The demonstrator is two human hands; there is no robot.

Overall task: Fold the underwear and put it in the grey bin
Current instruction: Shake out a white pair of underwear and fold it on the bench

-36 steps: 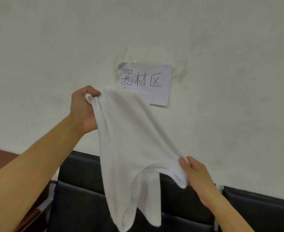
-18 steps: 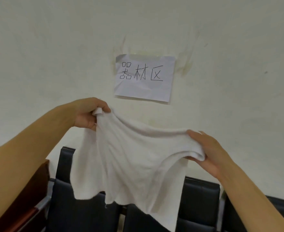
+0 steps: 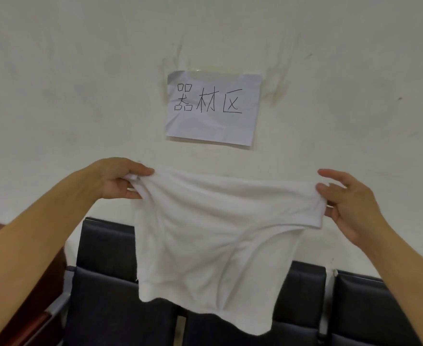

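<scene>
So compared with a second ago, the white underwear (image 3: 215, 233) has been swung round from a diagonal dangle to a level spread, and the right hand (image 3: 347, 203) has been brought up from low down to roughly the same height as the left hand (image 3: 120, 179). The waistband is now stretched out flat between the two, up in the air in front of the wall, just below the paper sign (image 3: 213, 108) with handwritten characters on it.

The left corner of the waistband is pinched by the left hand, thumb on the near side and fingers curled over the bunched edge. The right corner is gripped between the right thumb and the fingers, with the index finger held a bit loose above the cloth. The leg openings hang down freely over the black chairs (image 3: 105, 283) set against the wall.

Step-wise, this looks like the straightening-out bit before any fold is made, so nothing is folded yet. The grey bin isn't seen anywhere in view. Next, a fold across the middle is probably called for, either by the two corners being brought together or by the garment being laid down on something flat first.
</scene>
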